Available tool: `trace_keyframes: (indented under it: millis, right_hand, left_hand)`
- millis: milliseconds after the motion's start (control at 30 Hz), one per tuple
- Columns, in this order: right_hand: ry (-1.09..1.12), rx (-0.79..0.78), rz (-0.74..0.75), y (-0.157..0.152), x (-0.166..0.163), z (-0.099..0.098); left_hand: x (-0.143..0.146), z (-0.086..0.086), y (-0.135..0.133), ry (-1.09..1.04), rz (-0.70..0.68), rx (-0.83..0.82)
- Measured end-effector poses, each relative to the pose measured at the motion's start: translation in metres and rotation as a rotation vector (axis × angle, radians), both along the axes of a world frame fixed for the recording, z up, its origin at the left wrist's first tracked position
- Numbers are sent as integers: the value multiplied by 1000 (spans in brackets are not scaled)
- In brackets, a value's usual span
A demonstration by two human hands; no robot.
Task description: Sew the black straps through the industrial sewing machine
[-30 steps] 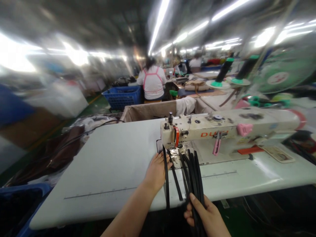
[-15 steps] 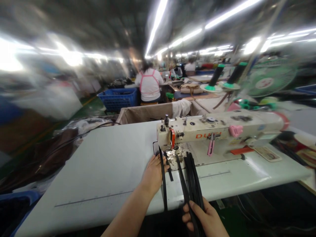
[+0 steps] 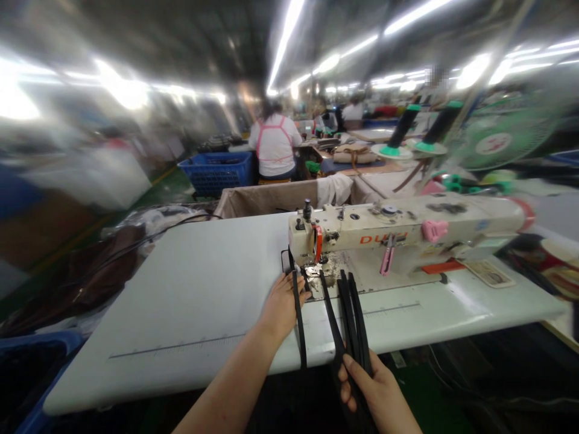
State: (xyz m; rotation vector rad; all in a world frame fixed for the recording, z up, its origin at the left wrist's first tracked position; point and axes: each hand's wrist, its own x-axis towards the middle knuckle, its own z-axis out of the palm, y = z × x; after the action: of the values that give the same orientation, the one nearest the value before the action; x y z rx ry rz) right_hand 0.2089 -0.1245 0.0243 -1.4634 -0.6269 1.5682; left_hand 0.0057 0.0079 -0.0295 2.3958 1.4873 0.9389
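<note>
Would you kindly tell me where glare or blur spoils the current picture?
Head view: ceiling lights burn out to white, especially at far left; head view: bright sheen on the table, right of the strips; head view: the fan looks smeared, the machine fairly sharp.

left hand (image 3: 281,306): beside sewing machine (image 3: 407,222) | right hand (image 3: 377,386): grips black strips (image 3: 360,319) (tips fanned)

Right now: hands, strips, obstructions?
Left hand by sewing machine, single black strip across it. Right hand gripping strip bundle. Machine stands just beyond bundle.
</note>
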Motion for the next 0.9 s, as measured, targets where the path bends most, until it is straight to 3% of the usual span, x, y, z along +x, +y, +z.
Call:
trace_keyframes:
  millis: [633,900]
  right_hand:
    - [4,0,117,-10,-1,-10]
    - [-4,1,152,-3,-6,-11]
  left_hand:
    - [1,-4,2,2,31,3]
    - [-6,1,24,-280,47,-106]
